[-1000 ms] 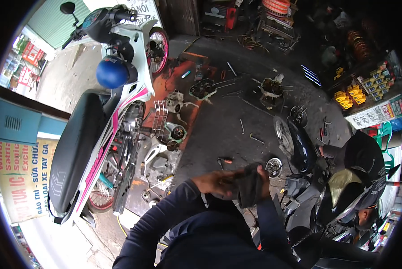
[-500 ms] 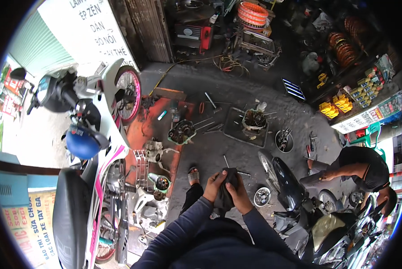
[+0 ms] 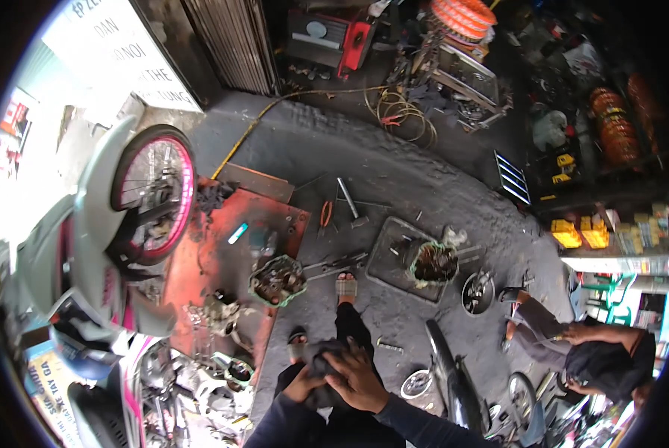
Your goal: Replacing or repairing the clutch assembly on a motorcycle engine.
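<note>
In front of my body, a crumpled dark cloth [image 3: 325, 364] is bunched between both hands. My left hand [image 3: 303, 384] grips its near left side with curled fingers. Over its right side lies my right hand [image 3: 358, 381], the fingers bent and pressed onto the fabric. Whether anything is wrapped inside is hidden. Beyond them, an open engine case [image 3: 277, 281] with a green gasket edge rests on the edge of an orange-red metal sheet [image 3: 192, 265]. A second engine case [image 3: 433, 263] stands in a shallow black tray [image 3: 380, 256].
A hammer [image 3: 351, 200] and orange-handled pliers [image 3: 325, 214] lie on the floor ahead. A bowl of parts [image 3: 478, 292] stands right of the tray. A motorcycle with a pink-rimmed wheel [image 3: 187, 196] fills the left. At right, a person [image 3: 610, 351] crouches near another motorcycle [image 3: 454, 373].
I have stepped forward, so the engine cases sit closer to my feet. The cloth has shifted left and lower in view, and my right hand has turned to lie over it.
</note>
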A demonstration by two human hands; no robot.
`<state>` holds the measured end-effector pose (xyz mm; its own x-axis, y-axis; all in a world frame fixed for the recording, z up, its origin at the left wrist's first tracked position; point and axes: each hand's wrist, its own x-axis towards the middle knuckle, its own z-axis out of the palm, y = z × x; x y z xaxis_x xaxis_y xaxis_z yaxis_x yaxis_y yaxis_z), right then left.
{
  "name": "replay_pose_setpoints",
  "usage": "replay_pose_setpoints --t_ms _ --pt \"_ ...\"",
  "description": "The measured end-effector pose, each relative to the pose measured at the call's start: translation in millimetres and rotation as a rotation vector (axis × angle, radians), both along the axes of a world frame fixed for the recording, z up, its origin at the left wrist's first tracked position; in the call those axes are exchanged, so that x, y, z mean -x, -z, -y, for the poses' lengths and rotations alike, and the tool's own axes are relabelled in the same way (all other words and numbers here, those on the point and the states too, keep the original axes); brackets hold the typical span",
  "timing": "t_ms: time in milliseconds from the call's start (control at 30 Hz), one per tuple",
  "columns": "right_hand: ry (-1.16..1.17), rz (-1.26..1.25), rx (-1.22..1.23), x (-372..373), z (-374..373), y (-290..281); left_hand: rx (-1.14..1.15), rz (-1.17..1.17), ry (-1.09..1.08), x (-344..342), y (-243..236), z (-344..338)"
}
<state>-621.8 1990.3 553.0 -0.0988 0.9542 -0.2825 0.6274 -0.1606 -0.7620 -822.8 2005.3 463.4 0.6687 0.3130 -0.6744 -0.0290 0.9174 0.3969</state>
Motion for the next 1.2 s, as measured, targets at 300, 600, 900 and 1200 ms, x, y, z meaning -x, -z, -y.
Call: replay_pose_setpoints --t_ms 300,600,900,1200 --pt "0.388 0.357 0.202 -275.2 -238.1 533.6 0.036 -0.875 0.101 -50.4 174.1 -12.1" --pt "0.32 0.781 0.37 -227.1 -309.0 660.0 0.321 -0.726 0.08 -61.7 217.2 33.9" --pt "0.001 0.549 0.621 -266.4 -206.6 478.4 0.425 -0.539 -0.508 -21.6 136.0 89.6" --pt "0.072 0.084 0.396 -113.0 -83.6 107.8 -0.704 -0.765 -0.198 51.2 -51.0 83.5"
